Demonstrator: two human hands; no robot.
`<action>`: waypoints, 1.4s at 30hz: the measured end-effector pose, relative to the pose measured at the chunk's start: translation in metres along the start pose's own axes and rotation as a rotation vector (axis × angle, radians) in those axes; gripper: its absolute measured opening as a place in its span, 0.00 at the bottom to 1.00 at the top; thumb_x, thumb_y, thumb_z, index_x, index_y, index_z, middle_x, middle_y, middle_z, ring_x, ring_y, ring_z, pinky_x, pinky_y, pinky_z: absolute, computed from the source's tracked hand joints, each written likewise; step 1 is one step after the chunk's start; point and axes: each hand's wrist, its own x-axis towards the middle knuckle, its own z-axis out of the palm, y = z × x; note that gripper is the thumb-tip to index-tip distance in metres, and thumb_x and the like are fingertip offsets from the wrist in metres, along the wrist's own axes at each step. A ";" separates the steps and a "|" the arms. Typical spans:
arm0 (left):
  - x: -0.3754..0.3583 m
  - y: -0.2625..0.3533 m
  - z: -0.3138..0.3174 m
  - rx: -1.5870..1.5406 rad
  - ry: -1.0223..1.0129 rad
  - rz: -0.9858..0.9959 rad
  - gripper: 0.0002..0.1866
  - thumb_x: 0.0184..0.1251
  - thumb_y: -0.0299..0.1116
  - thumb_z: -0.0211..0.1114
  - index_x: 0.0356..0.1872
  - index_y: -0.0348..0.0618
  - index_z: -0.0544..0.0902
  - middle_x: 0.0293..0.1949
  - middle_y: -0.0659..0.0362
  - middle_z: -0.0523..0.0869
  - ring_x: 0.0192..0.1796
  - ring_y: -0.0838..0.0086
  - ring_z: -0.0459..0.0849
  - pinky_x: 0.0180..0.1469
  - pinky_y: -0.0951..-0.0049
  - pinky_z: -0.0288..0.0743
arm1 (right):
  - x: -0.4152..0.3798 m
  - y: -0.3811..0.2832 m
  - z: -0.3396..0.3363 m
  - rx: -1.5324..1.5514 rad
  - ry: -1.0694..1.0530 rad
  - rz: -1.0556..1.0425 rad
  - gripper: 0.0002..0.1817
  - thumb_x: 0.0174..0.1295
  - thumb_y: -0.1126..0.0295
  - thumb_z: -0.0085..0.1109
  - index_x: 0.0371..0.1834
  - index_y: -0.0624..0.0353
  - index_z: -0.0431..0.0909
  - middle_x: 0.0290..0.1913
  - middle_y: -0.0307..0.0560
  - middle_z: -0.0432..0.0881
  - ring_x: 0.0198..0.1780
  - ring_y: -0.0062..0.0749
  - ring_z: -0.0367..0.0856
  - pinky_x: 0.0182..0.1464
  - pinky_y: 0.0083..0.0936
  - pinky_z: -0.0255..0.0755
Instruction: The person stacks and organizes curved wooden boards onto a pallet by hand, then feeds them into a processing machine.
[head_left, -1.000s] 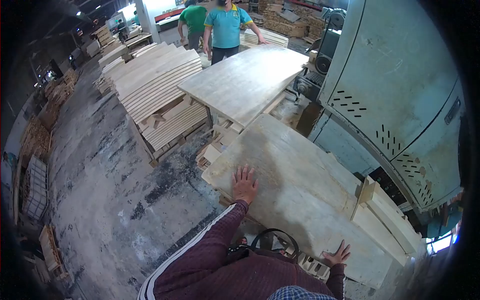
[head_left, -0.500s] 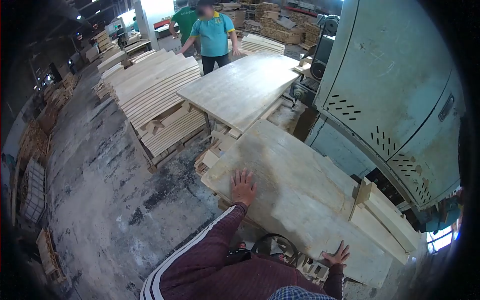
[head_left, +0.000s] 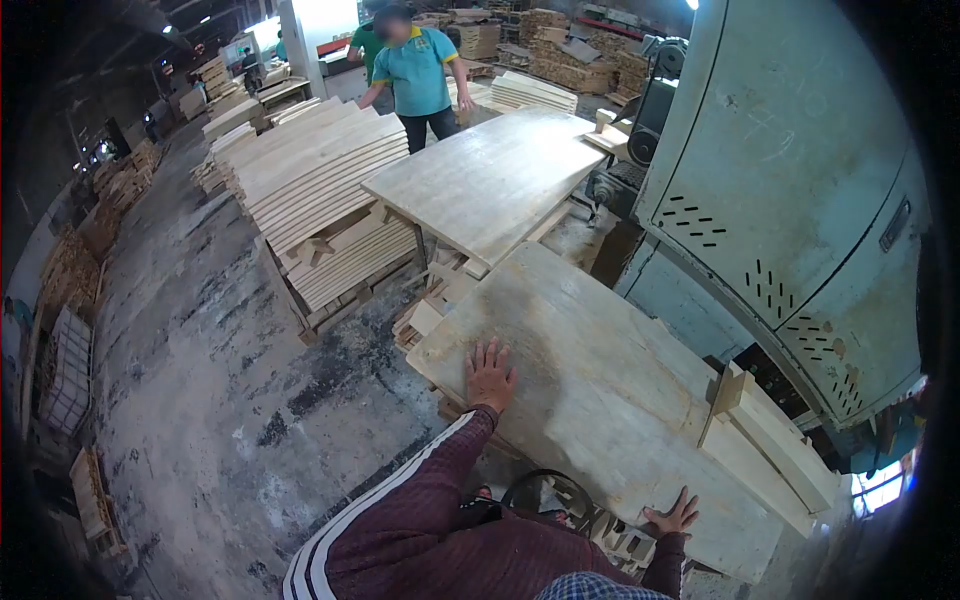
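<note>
My left hand (head_left: 491, 376) lies flat on the near board surface (head_left: 610, 370), close to its left edge, with the fingers stretched out. My right hand (head_left: 673, 516) rests near the lower edge of the same worn, stained wooden top, fingers spread and nothing in them. At the right end of this surface lie a flat wooden piece and a wooden block (head_left: 775, 435). Beyond the far end stands a second pale wooden tabletop (head_left: 490, 180), a little higher.
A large green metal machine cabinet (head_left: 790, 190) rises on the right. Stacked wooden panels (head_left: 320, 170) stand on a pallet at the left of the far tabletop. A person in a teal shirt (head_left: 415, 75) stands behind it, another in green beside. Concrete floor (head_left: 200, 400) stretches left.
The view has shifted slightly. The person in the teal shirt has leaned a little with the head lowered. Both my hands stay in place on the board surface.
</note>
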 end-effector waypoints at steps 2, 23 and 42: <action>0.000 0.000 -0.002 0.002 -0.010 -0.002 0.27 0.66 0.49 0.55 0.65 0.54 0.69 0.70 0.58 0.63 0.73 0.57 0.56 0.73 0.48 0.47 | 0.000 -0.001 -0.002 0.003 -0.006 -0.013 0.77 0.14 0.37 0.79 0.76 0.22 0.39 0.80 0.33 0.27 0.78 0.54 0.21 0.61 0.83 0.30; 0.000 0.003 -0.001 -0.006 -0.029 -0.023 0.27 0.66 0.49 0.55 0.65 0.54 0.69 0.70 0.58 0.63 0.74 0.58 0.56 0.74 0.49 0.45 | 0.008 0.004 -0.001 -0.042 -0.013 -0.016 0.78 0.14 0.35 0.78 0.76 0.21 0.37 0.80 0.32 0.26 0.78 0.55 0.22 0.61 0.83 0.33; 0.001 0.002 -0.004 -0.013 -0.052 -0.032 0.27 0.67 0.48 0.55 0.66 0.57 0.66 0.72 0.59 0.61 0.75 0.58 0.53 0.74 0.50 0.44 | 0.002 0.002 0.000 0.019 0.029 -0.162 0.77 0.18 0.32 0.76 0.78 0.37 0.41 0.78 0.59 0.31 0.78 0.57 0.22 0.74 0.51 0.19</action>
